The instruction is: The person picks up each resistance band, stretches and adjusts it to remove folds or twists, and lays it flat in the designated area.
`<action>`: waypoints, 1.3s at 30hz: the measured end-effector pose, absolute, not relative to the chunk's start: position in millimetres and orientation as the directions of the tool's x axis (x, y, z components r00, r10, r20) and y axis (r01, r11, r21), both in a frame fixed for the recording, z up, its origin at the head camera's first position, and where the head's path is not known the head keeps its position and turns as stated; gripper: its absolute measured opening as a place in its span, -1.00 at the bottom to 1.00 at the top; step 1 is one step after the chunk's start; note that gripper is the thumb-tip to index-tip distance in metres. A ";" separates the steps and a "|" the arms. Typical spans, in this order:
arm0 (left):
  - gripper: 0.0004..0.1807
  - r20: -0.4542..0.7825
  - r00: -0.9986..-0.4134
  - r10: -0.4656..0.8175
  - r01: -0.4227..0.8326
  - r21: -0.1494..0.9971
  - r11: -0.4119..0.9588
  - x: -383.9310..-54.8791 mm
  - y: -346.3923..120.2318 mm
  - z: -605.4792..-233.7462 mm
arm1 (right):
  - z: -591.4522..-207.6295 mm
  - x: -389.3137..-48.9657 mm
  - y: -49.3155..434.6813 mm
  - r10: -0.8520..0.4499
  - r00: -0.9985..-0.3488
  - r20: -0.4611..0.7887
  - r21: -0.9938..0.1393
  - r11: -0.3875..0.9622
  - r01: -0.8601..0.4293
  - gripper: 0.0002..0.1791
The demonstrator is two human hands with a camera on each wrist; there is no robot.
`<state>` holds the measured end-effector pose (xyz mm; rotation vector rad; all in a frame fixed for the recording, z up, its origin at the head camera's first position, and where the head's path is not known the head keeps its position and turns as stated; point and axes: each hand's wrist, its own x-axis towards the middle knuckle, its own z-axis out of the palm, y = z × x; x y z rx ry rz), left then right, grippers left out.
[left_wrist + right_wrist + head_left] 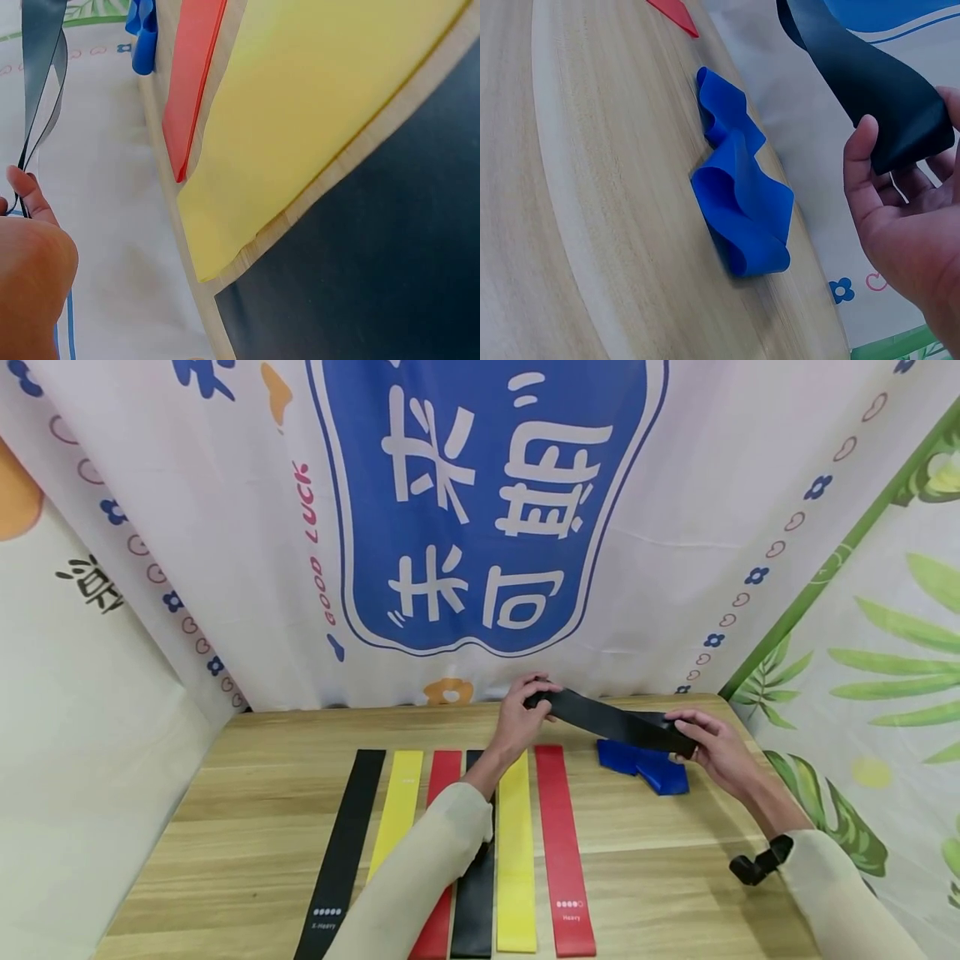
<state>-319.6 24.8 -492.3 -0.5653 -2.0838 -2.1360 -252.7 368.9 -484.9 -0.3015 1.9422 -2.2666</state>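
Observation:
A black resistance band loop (607, 717) is stretched out above the back of the table between both hands. My left hand (519, 714) pinches its left end, and my right hand (716, 747) grips the right end. In the right wrist view the thumb of the right hand (907, 210) lies against the black band (885, 90), with fingers behind it. Below it a crumpled blue band (652, 768) lies on the table, twisted into folds (742, 202). At the left wrist view's edge, the left hand (34, 247) holds the gathered band end.
Flat bands lie side by side: black (341, 852), yellow (397, 810), red (435, 927), then black (472, 918), yellow (516, 860) and red (564, 852). My left forearm crosses over some. A printed curtain (675, 568) hangs behind the wooden table (225, 827).

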 end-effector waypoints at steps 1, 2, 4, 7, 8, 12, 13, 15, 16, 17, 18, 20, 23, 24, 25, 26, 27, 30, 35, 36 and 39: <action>-0.68 0.333 -0.926 0.178 0.328 0.943 -0.060 -319.8 24.6 -492.2 | -484.7 -252.7 368.6 -0.234 -0.971 0.057 -0.988 -0.156 -0.020 -0.74; -0.70 0.335 -0.926 0.174 0.329 0.942 -0.061 -320.0 24.5 -492.0 | -484.6 -252.8 368.5 -0.233 -0.971 0.053 -0.988 -0.156 -0.016 -0.74; -0.74 0.342 -0.925 0.165 0.337 0.940 -0.057 -320.3 24.0 -491.9 | -484.1 -252.4 368.2 -0.233 -0.971 0.051 -0.988 -0.154 -0.014 -0.73; -0.77 0.354 -0.922 0.154 0.353 0.935 -0.032 -320.8 23.3 -492.2 | -483.6 -251.3 367.8 -0.247 -0.967 0.055 -0.989 -0.150 -0.017 -0.73; -0.76 0.359 -0.921 0.153 0.360 0.933 -0.023 -320.9 23.1 -492.4 | -483.4 -250.7 367.6 -0.253 -0.966 0.056 -0.989 -0.147 -0.018 -0.73; -0.74 0.364 -0.918 0.158 0.367 0.930 -0.012 -321.0 21.5 -493.6 | -482.7 -247.9 367.3 -0.271 -0.961 0.053 -0.993 -0.120 -0.021 -0.73; -0.74 0.365 -0.918 0.157 0.367 0.930 -0.016 -320.6 20.9 -493.6 | -482.8 -247.2 367.3 -0.274 -0.960 0.052 -0.994 -0.109 -0.023 -0.73; -0.71 0.361 -0.920 0.156 0.360 0.932 -0.030 -320.4 19.5 -493.7 | -483.5 -245.8 367.5 -0.273 -0.961 0.049 -0.995 -0.101 -0.022 -0.75; -0.70 0.357 -0.921 0.155 0.356 0.934 -0.037 -320.3 18.7 -493.4 | -484.0 -245.0 367.5 -0.270 -0.962 0.047 -0.995 -0.094 -0.022 -0.76; -0.69 0.354 -0.922 0.155 0.352 0.935 -0.043 -320.4 18.0 -493.1 | -484.6 -244.4 367.5 -0.269 -0.962 0.046 -0.996 -0.087 -0.024 -0.76; -0.67 0.349 -0.924 0.155 0.345 0.937 -0.052 -320.4 17.2 -492.6 | -485.3 -243.8 367.4 -0.263 -0.964 0.045 -0.997 -0.078 -0.025 -0.75; -0.65 0.341 -0.926 0.163 0.335 0.940 -0.064 -320.8 15.5 -491.2 | -486.7 -242.7 367.2 -0.246 -0.968 0.043 -0.998 -0.059 -0.030 -0.72; -0.62 0.329 -0.928 0.171 0.323 0.944 -0.065 -321.6 13.0 -488.5 | -487.9 -240.9 367.1 -0.230 -0.972 0.042 -0.999 -0.013 -0.040 -0.70; -0.61 0.327 -0.929 0.172 0.321 0.945 -0.067 -321.7 12.1 -487.5 | -488.1 -240.1 367.1 -0.220 -0.975 0.040 -0.999 0.002 -0.042 -0.70; -0.60 0.326 -0.930 0.171 0.319 0.945 -0.067 -322.0 11.3 -486.8 | -488.3 -239.3 367.2 -0.212 -0.977 0.039 -0.999 0.013 -0.043 -0.71; -0.60 0.322 -0.931 0.169 0.316 0.947 -0.067 -322.2 10.6 -486.1 | -488.5 -238.3 367.4 -0.202 -0.979 0.037 -0.999 0.024 -0.043 -0.72; -0.59 0.318 -0.933 0.166 0.311 0.948 -0.067 -322.5 10.0 -485.6 | -488.7 -237.1 367.5 -0.191 -0.981 0.033 -0.998 0.039 -0.042 -0.74; -0.56 0.314 -0.937 0.156 0.305 0.949 -0.075 -323.0 8.2 -484.1 | -489.2 -232.6 367.3 -0.149 -0.989 0.021 -0.994 0.104 -0.037 -0.81; -0.53 0.320 -0.935 0.150 0.315 0.947 -0.058 -323.5 6.1 -482.5 | -490.7 -223.5 365.4 -0.111 -0.994 -0.006 -0.976 0.215 -0.018 -0.96; -0.53 0.322 -0.934 0.152 0.318 0.947 -0.054 -323.9 5.8 -482.8 | -491.5 -221.7 365.0 -0.112 -0.994 -0.010 -0.972 0.233 -0.017 -0.97; -0.54 0.324 -0.932 0.160 0.321 0.946 -0.048 -324.4 6.1 -482.9 | -494.5 -216.8 364.7 -0.123 -0.992 -0.006 -0.958 0.286 -0.030 -0.91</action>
